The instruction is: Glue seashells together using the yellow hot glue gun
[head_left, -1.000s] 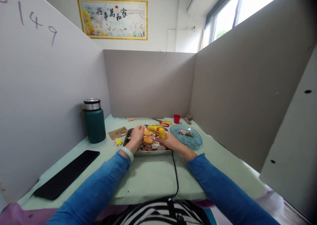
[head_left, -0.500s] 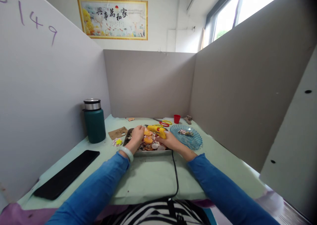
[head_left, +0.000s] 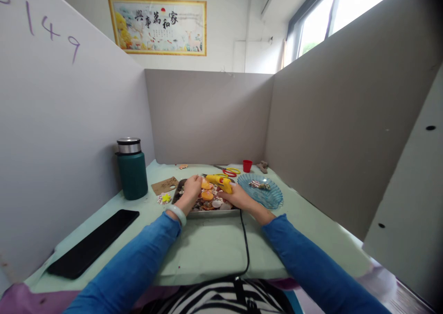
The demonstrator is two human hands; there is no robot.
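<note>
My right hand (head_left: 236,196) is wrapped round a yellow glue gun (head_left: 221,182), whose nozzle end points left toward my other hand. A black cord (head_left: 247,242) runs from near my right hand down to the table's front edge. My left hand (head_left: 193,189) is closed in a pinch on an orange shell (head_left: 205,184), close to the gun's tip; the fingers partly hide it. Both hands are over a metal tray (head_left: 211,214) filled with mixed shells, among them an orange shell (head_left: 207,195) and a pale round one (head_left: 216,204).
To the right stands a blue glass plate (head_left: 273,197) with small shells. Behind are scissors (head_left: 230,172) and a red cup (head_left: 247,166). On the left are a green bottle (head_left: 132,175), a black phone-like slab (head_left: 95,242), a brown card (head_left: 162,186) and a decorated disc (head_left: 164,198). Partitions enclose the table.
</note>
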